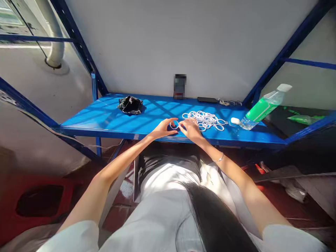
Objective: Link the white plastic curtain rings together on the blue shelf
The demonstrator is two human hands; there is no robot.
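Note:
Close to the front edge of the blue table, my left hand [163, 129] pinches a thin white ring [171, 126] between thumb and fingers. My right hand [191, 130] grips the same ring from the other side, its fingertips near my left ones. Several similar white rings lie in a tangled pile [208, 119] just right of and behind my right hand, which covers part of it. What the rings are made of is too small to tell.
On the blue table [157, 111] sit a dark crumpled open bag [130, 105], an upright dark device [180, 86] by the wall, a black phone [207, 100], a coiled cable [229, 102], a white cap-like piece [235, 121] and a tilted green-labelled bottle [264, 108]. Blue frame bars flank both sides.

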